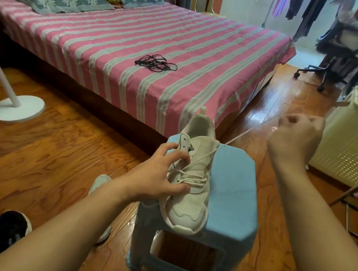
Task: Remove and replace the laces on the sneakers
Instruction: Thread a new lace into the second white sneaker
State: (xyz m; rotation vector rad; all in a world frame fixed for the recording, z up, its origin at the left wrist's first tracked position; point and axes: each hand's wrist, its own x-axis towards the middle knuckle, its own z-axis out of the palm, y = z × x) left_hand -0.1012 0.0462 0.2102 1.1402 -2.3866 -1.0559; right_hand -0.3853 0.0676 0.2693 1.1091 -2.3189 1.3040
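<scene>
1. Sneaker point(192, 179) sits on the blue stool point(232, 189), toe toward me, heel toward the bed point(154, 45). White lace point(205, 156) is threaded through the lower eyelets; one free run leaves the upper eyelets and goes up and right to my right hand point(296, 139).
2. My left hand point(163, 174) rests on the sneaker's left side, fingers spread and curved over the upper by the eyelets, thumb near the lower crossings. It braces the shoe rather than gripping it.
3. Right hand is raised well clear of the shoe, fingers bunched, pinching the lace near its end. Motion blur there, so I can't tell which fingers do the pinching.
4. Step in hand, as I read it: unlacing, pulling the run out of the upper eyelets.
5. To do it well: pull along the eyelet axis, not sideways, so the lace doesn't bind. Keep my left hand pressing down so the shoe doesn't slide off the stool.
6. Loosen each crossing with left fingers before pulling; work one row at a time, top to toe.
7. Black laces point(156, 63) lie bundled on the bed, well apart from the stool, likely the replacements. Second white sneaker point(102, 184) is on the floor beside the stool, partly behind my left arm.
</scene>
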